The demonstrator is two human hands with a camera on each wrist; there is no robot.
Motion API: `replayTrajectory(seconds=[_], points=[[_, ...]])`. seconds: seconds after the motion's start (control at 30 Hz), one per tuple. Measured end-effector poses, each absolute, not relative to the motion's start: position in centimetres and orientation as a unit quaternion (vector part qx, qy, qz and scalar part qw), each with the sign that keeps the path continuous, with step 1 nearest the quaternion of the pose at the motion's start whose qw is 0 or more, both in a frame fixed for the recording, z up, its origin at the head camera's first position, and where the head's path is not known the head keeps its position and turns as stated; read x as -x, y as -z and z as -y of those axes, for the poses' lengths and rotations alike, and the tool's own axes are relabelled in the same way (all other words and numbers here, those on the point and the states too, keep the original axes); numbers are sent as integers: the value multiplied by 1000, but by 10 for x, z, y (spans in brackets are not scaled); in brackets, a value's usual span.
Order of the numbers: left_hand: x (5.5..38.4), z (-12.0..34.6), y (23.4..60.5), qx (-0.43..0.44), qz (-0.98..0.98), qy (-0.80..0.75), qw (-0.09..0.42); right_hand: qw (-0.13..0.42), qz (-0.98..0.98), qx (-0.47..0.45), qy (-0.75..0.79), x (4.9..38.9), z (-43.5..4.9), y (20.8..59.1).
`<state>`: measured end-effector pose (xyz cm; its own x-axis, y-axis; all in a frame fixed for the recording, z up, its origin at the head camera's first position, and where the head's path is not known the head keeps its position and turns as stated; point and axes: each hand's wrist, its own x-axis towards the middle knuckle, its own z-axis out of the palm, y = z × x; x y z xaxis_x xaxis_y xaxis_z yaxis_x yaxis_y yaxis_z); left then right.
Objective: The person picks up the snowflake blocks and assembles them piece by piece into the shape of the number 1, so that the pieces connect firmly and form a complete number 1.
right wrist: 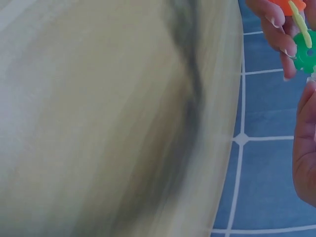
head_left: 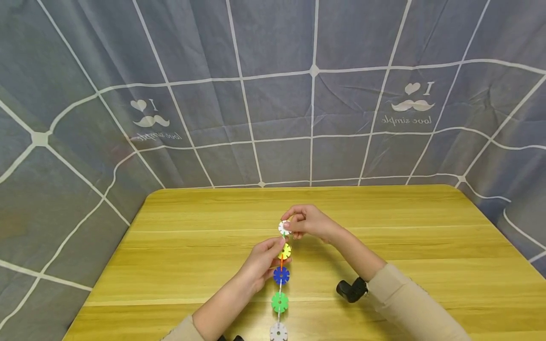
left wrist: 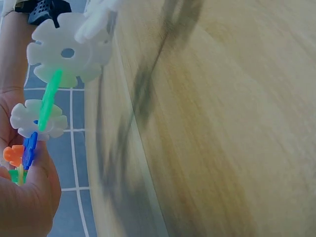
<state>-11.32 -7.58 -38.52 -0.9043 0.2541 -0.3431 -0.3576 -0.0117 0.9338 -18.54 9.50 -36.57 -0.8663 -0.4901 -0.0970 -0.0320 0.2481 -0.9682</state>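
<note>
A chain of notched plastic discs runs away from me over the middle of the table, slotted together with some discs edge-on. In the head view my right hand [head_left: 314, 222] pinches the white disc [head_left: 281, 229] at the far end. Just nearer, my left hand [head_left: 259, 263] grips the chain by the yellow disc [head_left: 286, 252], its thumb near an edge-on green disc. A blue disc [head_left: 281, 275], a green disc [head_left: 279, 302] and a whitish disc [head_left: 278, 333] follow toward me. The left wrist view shows a large white disc [left wrist: 69, 47] joined to an edge-on green disc [left wrist: 49, 98].
The wooden table [head_left: 179, 246] spreads on both sides of the chain. Behind and beside it hangs a grey curtain [head_left: 281, 109] with white lines. A black wrist device [head_left: 352, 290] is on the right forearm, and shadows fall on the tabletop.
</note>
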Motion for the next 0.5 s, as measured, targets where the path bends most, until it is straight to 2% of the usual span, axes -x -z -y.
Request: replayTrajectory(seconds=[0.27, 0.5], points=[[111, 71, 382, 47, -674, -709, 204, 217, -778, 215, 548, 194, -96, 355], [111, 68, 377, 58, -677, -710, 187, 215, -776, 232, 545, 194, -94, 348]])
